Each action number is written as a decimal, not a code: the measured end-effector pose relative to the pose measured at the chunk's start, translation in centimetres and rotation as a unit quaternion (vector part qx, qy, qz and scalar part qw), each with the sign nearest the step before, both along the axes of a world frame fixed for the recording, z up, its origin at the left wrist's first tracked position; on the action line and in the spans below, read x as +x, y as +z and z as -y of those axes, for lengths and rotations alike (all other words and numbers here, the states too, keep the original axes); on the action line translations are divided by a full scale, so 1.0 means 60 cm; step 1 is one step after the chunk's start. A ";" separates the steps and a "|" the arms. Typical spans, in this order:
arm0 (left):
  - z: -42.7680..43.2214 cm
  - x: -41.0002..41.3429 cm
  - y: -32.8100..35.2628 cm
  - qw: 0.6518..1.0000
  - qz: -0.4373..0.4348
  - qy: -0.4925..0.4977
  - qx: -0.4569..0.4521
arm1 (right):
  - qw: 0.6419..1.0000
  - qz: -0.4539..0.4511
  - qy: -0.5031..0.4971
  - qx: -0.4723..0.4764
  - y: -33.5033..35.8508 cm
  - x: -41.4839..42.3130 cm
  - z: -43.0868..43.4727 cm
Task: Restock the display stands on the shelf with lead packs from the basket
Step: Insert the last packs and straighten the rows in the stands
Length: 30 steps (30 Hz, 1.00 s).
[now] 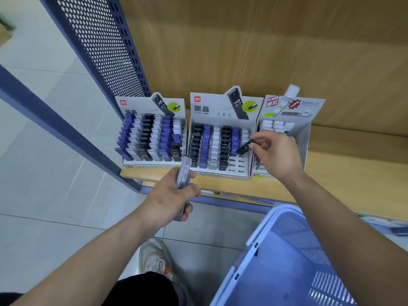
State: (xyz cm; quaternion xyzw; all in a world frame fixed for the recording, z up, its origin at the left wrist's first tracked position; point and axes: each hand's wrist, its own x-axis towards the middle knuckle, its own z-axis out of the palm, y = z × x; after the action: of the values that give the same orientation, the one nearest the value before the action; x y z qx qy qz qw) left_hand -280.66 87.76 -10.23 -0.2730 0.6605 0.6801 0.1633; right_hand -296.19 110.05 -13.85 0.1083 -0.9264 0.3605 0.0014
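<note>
Head view, inspection of shelf and hands. Counts three display stands side by side on wooden shelf [353,164], centre of frame: left stand [152,138], middle stand [220,140], right stand [293,111]. Finds left stand filled with rows of blue, black and white packs. Finds middle stand holding six columns of the same three colours, with open slots showing at its lower right corner. Notes white packs in right stand, partly hidden behind the hand in front.

Records two hands, one pack in each. Grips, with left hand [170,195] at lower centre, one translucent grey lead pack [184,173]: fingers and thumb curled round it, top end pointing up toward the gap between left and middle stands. Cannot tell whether further packs lie in that palm. Pinches, with right hand [276,153] right of centre, one black lead pack [245,147] marked 0.7: thumb and fingertips closed on its upper end, pack tilted, lower end over the right-hand columns of middle stand. Cannot tell whether it touches the stand.

Logs one blue basket [263,228] at lower right of frame, below the shelf edge; contents not visible. Logs one perforated panel [106,51] at upper left and one shoe [154,259] at bottom centre on tiled floor [55,173].
</note>
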 end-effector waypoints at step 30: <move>-0.006 0.001 0.001 1.000 0.013 -0.028 -0.006 | 0.987 -0.084 0.104 0.093 -0.047 0.017 0.015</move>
State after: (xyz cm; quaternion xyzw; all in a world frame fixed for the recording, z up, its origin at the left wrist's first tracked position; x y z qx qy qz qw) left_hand -280.59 88.11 -10.15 -0.2644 0.6699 0.6675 0.1892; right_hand -295.16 109.14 -16.65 0.2334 -0.9362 0.2610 0.0320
